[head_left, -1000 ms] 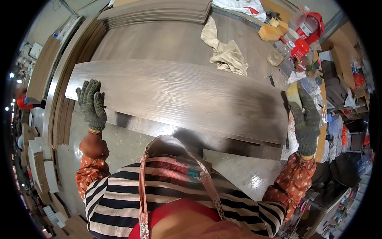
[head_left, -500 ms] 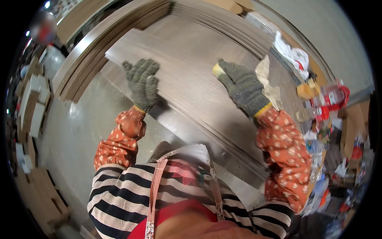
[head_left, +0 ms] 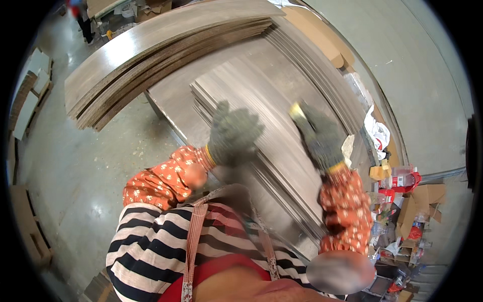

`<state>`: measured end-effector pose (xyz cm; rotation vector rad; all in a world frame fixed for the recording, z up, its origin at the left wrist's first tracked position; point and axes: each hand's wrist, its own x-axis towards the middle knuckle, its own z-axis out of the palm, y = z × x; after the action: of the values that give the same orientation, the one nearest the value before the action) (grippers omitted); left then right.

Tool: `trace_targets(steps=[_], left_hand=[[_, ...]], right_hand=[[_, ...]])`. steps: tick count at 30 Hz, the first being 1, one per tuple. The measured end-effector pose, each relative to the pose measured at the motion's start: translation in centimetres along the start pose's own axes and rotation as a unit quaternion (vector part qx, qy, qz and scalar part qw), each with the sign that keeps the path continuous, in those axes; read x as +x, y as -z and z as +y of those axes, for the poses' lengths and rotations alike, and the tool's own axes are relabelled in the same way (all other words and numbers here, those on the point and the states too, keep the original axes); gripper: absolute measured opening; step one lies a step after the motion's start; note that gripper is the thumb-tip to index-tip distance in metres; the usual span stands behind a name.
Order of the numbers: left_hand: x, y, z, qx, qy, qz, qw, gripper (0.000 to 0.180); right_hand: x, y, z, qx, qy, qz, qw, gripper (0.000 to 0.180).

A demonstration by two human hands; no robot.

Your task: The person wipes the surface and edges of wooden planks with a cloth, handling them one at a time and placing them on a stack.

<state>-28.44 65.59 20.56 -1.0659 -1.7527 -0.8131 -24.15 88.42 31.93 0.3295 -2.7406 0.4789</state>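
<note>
White rag (crumpled) near cardboard boxes.

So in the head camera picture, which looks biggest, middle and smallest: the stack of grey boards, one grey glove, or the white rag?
1. Stack of grey boards, by far the largest.
2. Left glove, much smaller; the right glove looks about the same size.
3. White rag, smallest as it looks, though it lies farther from the camera, so this is unsure.

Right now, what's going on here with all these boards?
A person in grey knit gloves is working over a stack of long grey-brown panels. The left hand and right hand both lie spread on the top panel, palms down. A taller pile of the same panels sits to the left, and white rags lie to the right.
</note>
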Motion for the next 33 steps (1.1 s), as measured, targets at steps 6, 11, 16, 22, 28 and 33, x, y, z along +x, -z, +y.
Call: trace_targets(steps=[6, 11, 16, 22, 28, 33], left_hand=[[-0.6, -0.6, 0.4, -0.065, -0.038, -0.036, 0.997, 0.053], [-1.1, 0.8, -1.3, -0.015, -0.042, -0.073, 0.996, 0.046], [-0.2, 0.4, 0.2, -0.098, -0.091, 0.015, 0.991, 0.036], [-2.3, -1.7, 1.8, -0.138, -0.023, -0.002, 0.99, 0.028], [0.1, -0.2, 2.2, -0.155, 0.004, -0.153, 0.976, 0.037], [1.0, 3.6, -1.2, -0.081, -0.109, -0.082, 0.987, 0.035]], right_hand=[[14.0, -5.7, -5.3, 0.011, -0.041, -0.031, 0.999, 0.049], [17.6, -7.6, -5.1, 0.045, -0.025, -0.061, 0.997, 0.042], [12.3, -4.7, -11.5, -0.033, 0.106, -0.037, 0.993, 0.032], [12.8, -5.1, -13.4, -0.015, 0.185, -0.122, 0.975, 0.033], [11.2, -5.9, -14.1, -0.005, 0.256, -0.049, 0.965, 0.03], [8.6, 0.2, -14.2, 0.132, -0.017, -0.021, 0.991, 0.026]])
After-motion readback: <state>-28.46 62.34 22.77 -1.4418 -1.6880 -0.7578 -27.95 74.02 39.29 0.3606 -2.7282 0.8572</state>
